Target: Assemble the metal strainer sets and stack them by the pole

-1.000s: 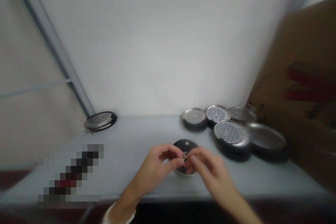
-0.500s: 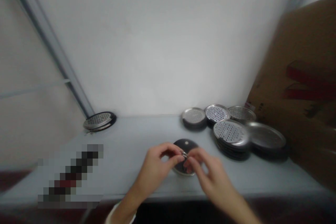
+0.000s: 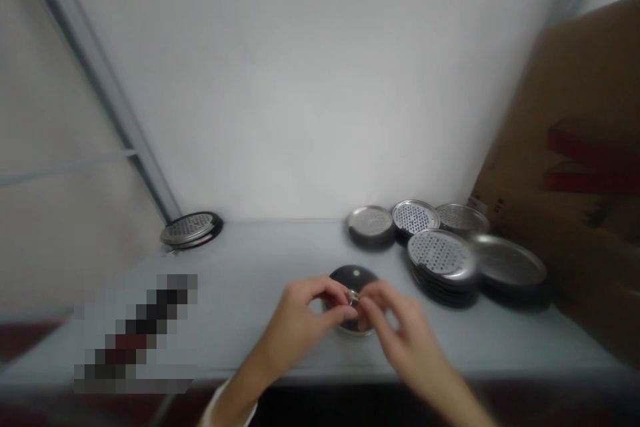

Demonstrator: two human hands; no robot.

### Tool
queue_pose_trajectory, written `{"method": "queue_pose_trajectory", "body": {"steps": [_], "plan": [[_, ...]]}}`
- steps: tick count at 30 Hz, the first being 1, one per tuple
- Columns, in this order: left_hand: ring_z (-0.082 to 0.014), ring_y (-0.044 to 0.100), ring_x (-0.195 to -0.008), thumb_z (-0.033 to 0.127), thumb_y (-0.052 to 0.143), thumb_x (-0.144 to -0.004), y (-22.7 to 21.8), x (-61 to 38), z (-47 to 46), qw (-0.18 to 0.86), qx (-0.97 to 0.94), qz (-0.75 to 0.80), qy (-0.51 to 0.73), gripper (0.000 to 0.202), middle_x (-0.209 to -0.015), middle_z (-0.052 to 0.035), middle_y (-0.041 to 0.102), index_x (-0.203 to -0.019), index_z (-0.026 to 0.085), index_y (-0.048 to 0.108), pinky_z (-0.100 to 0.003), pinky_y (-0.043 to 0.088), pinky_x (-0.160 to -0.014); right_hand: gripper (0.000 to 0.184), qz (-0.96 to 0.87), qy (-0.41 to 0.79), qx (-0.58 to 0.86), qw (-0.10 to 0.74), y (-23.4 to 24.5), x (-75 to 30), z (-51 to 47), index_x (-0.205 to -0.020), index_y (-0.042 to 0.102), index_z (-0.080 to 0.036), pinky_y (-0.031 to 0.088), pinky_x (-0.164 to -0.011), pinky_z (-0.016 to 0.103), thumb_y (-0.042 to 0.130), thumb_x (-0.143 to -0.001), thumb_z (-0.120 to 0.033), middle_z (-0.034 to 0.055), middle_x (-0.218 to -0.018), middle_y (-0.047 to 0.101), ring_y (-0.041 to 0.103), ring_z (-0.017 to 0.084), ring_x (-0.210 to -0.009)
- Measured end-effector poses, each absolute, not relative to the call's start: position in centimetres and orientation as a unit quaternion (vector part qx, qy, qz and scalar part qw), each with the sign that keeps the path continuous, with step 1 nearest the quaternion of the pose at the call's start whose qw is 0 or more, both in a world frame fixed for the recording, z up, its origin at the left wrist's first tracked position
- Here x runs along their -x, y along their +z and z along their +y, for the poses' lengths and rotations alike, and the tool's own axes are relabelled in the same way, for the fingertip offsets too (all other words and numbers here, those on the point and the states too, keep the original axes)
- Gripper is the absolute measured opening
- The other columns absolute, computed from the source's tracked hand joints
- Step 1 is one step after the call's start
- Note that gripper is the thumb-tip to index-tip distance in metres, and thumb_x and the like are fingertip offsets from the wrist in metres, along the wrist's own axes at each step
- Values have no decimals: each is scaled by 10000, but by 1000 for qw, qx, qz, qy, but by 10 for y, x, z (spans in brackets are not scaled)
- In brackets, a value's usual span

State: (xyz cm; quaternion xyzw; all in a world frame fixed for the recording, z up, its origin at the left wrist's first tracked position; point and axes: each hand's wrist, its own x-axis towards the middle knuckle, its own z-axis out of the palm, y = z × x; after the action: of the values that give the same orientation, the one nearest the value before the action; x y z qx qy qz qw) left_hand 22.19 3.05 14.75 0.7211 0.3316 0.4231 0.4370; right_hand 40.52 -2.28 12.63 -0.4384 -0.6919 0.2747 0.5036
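Note:
Thumb and fingertips of my left hand [image 3: 306, 312] pinch a small shiny metal ring [image 3: 353, 295]. My right hand [image 3: 397, 320] has its fingertips closed on the other side of the same ring. Both hands meet just above a dark round disc [image 3: 345, 272] with a pale dot near its far edge and a metallic rim at the near side. The disc lies on the grey table [image 3: 270, 260] and is partly hidden by my fingers. Blur hides the ring's finer detail.
Several stacks of round metal graters [image 3: 443, 253] with dark edges stand at the right. Beside them are round metal plates [image 3: 510, 260]. More graters [image 3: 190, 229] lie at the far left. A cardboard box [image 3: 575, 147] rises at the right edge; a pixelated patch [image 3: 145, 327] covers something at left.
The fingers have shifted slightly, and the ring now shows as a rounder loop between them. Both hands keep nearly the same place above the disc.

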Motion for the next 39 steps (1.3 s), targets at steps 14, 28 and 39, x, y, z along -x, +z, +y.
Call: {"method": "queue_pose_trajectory", "body": {"steps": [14,28,39], "plan": [[-183,740,-784,208,807,-765,145,-221,33,401,-733,328,441,93,-818,-30,800,-684,189,768,-251,550,-774,257,-690,299,438,493,126,-404,-23,-914,612,-205,459,-592,221,479,-1057,-372,21,-751,690,659,157,-693],[-163,712,-760,245,777,-811,146,-219,36,362,-763,336,417,120,-783,-7,779,-702,199,756,-236,514,-762,245,-696,299,436,487,124,-405,-22,-918,611,-209,459,-603,221,478,-1059,-359,13,-751,693,662,152,-685],[-162,659,-722,294,759,-809,150,-217,34,365,-767,360,385,174,-729,-8,734,-684,184,708,-239,487,-727,298,-697,297,442,480,129,-399,-27,-904,597,-207,452,-579,222,450,-1068,-407,25,-738,684,656,161,-681]]}}
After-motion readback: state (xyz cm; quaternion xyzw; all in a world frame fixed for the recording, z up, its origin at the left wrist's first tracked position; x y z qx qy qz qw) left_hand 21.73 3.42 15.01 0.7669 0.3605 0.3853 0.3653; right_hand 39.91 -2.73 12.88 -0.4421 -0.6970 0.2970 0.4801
